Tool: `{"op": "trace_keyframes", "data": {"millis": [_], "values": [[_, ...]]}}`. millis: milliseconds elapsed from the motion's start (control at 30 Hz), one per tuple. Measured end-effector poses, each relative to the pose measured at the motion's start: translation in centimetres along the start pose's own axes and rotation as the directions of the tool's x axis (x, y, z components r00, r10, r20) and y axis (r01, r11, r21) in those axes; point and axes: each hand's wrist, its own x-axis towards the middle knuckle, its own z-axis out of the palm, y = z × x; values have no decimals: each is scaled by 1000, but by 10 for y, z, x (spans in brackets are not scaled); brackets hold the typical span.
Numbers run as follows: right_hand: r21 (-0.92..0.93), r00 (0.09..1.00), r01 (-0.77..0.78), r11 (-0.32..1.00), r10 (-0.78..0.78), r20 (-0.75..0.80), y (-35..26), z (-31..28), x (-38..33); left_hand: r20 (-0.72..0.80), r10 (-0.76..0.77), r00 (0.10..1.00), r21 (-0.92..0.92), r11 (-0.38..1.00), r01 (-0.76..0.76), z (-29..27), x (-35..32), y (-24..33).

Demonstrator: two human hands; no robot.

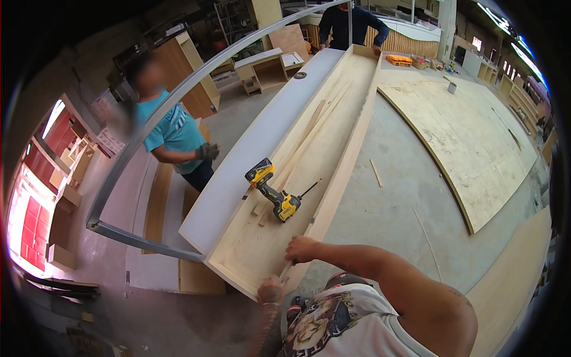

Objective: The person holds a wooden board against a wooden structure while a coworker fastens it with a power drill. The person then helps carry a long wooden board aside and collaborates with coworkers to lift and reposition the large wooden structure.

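Note:
A long, shallow wooden box (342, 205) stretches away from me, its open side up. My right hand (301, 249) is closed at its right side near the close end, against a small dark thing I cannot make out. My left hand (272, 290) lies over the rim at the close corner, its fingers curled round the edge. Inside the box, a yellow and black cordless drill (286, 207) lies on its side with a long bit. Thin wooden strips (309, 131) rest beside it. A person in dark clothes (351, 27) has hands at the far end.
A white panel (262, 143) runs along the box's left side, with a roll of tape (300, 75) on it. A metal frame (143, 128) arches over the left. There, a person in a teal shirt (178, 131) stands, one hand gloved. A large plywood sheet (464, 131) sits right.

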Motion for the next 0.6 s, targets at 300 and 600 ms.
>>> {"op": "trace_keyframes", "data": {"millis": [300,600], "values": [[-44,999,-36,998,35,-28,6,4,-27,22,-119,993,-62,991,120,-1,-17,48],[-44,996,-68,997,66,-58,13,-3,-48,-43,-171,984,-44,985,170,4,-22,83]]}}
